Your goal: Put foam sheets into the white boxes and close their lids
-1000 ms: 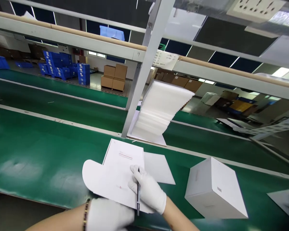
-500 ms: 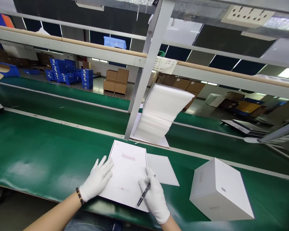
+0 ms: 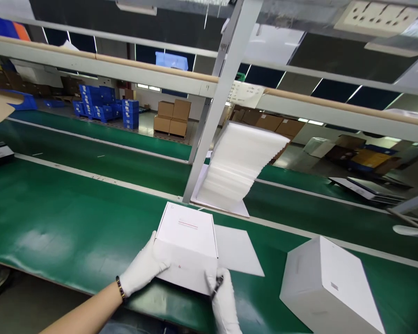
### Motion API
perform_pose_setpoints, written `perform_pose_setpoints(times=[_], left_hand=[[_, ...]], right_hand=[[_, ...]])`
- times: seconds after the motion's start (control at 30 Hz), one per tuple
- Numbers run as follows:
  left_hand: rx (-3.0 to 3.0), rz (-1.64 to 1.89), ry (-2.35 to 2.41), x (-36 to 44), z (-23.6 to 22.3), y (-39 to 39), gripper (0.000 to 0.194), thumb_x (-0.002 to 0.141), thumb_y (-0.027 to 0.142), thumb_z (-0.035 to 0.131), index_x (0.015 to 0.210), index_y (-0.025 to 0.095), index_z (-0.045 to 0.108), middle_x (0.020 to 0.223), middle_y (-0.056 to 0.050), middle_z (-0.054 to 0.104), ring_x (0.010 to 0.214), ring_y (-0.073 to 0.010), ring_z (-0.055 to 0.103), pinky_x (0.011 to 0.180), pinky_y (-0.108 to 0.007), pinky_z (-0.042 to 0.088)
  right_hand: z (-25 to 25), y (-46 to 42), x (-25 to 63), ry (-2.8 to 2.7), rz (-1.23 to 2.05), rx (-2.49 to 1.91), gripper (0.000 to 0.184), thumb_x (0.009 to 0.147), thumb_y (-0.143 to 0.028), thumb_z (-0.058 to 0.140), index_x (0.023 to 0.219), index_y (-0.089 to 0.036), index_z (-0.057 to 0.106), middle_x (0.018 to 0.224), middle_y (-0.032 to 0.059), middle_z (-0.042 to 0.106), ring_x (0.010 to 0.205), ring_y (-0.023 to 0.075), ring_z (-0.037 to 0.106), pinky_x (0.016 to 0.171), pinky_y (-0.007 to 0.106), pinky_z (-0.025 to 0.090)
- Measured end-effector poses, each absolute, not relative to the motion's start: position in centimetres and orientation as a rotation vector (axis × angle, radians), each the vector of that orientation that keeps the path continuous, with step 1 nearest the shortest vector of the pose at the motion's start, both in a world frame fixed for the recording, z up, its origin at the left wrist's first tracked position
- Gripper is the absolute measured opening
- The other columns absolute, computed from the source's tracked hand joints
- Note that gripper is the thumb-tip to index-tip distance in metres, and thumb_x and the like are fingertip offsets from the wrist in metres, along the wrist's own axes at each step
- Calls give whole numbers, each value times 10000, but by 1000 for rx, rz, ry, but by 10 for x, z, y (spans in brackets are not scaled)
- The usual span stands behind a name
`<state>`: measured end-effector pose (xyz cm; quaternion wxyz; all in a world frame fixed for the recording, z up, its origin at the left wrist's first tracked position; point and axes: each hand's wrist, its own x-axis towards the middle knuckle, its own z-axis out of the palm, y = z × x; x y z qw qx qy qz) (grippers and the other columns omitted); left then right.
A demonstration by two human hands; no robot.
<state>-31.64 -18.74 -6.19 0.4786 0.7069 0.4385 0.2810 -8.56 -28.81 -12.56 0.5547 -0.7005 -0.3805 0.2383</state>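
Left hand [image 3: 144, 269] gripping the white box [image 3: 188, 246] at its 8 o'clock corner, right hand [image 3: 225, 297] pinching a black pen [image 3: 217, 287] against its 5 o'clock edge, box resting on the green bench [image 3: 73, 222].

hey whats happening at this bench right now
A person in white gloves is standing at a green work surface, handling a flat white box with both hands. The left hand grips the box's left side, and the right hand presses on its near right corner with a black pen tucked in the fingers. A white sheet lies beside the box, a second, taller white box sits to the right, and a stack of white foam sheets stands behind.
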Motion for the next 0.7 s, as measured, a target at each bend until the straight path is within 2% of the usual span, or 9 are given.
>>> perform_pose_setpoints(times=[0.1, 0.13, 0.2, 0.27, 0.33, 0.4, 0.5, 0.6, 0.7], left_hand=[[2144, 513, 1314, -323, -12, -165, 584, 978, 440, 299, 1435, 98, 422, 1156, -210, 691, 1062, -344, 667, 928, -509, 512], [2328, 453, 1309, -322, 4, -155, 546, 976, 364, 270, 1370, 57, 491, 1101, -235, 698, 1003, -358, 681, 905, -531, 508], [2522, 413, 1275, -317, 29, -131, 479, 941, 272, 303, 1234, 30, 594, 1138, -276, 667, 989, -386, 668, 906, -567, 482], [2540, 407, 1318, -307, 40, -108, 442, 936, 262, 311, 1104, 39, 654, 1108, -278, 673, 977, -385, 664, 900, -550, 481], [2472, 409, 1422, -294, 35, -87, 469, 962, 295, 282, 1068, 40, 661, 976, -253, 708, 932, -363, 680, 879, -497, 495], [2369, 425, 1507, -283, 23, -70, 533, 987, 342, 244, 1216, 13, 595, 915, -232, 723, 909, -343, 697, 848, -442, 506], [2265, 448, 1560, -274, 6, -53, 643, 1007, 406, 160, 1464, -6, 347, 1016, -231, 725, 960, -328, 705, 793, -384, 517], [2182, 494, 1551, -279, -2, -58, 684, 1009, 458, 117, 1522, 28, 252, 1178, -233, 685, 1084, -328, 671, 847, -384, 512], [2004, 671, 1401, -298, -21, -88, 735, 992, 559, 190, 1563, 100, 136, 1395, -206, 553, 1260, -321, 562, 988, -399, 463]], right_hand=[[-72, -272, -73, -975, 468, -1571, 311, 901, -550, 463, 750, -279, 456, 684, 24, 545, 693, 232, 584, 634, 358, 516], [-55, -262, -68, -995, 463, -1541, 295, 907, -535, 457, 766, -277, 470, 732, 37, 582, 762, 240, 604, 683, 360, 518], [-27, -235, -60, -1020, 473, -1469, 275, 891, -505, 507, 775, -262, 451, 849, 53, 638, 893, 250, 622, 789, 375, 504], [-16, -204, -53, -999, 479, -1390, 305, 850, -486, 570, 759, -248, 403, 965, 65, 656, 1006, 256, 614, 879, 391, 471], [-20, -174, -49, -953, 460, -1369, 351, 800, -506, 598, 747, -245, 369, 1002, 72, 647, 1022, 247, 606, 904, 395, 452], [-33, -149, -46, -927, 434, -1420, 373, 769, -563, 574, 751, -248, 374, 917, 64, 634, 919, 228, 603, 862, 395, 461], [-47, -129, -45, -952, 419, -1478, 393, 768, -622, 516, 743, -249, 394, 826, 41, 610, 833, 207, 569, 828, 385, 471], [-52, -138, -45, -980, 431, -1462, 406, 784, -622, 507, 701, -253, 360, 778, 28, 595, 822, 202, 568, 817, 368, 486], [-69, -175, -48, -990, 386, -1492, 376, 833, -619, 472, 755, -253, 433, 816, 51, 611, 881, 241, 591, 818, 387, 503]])
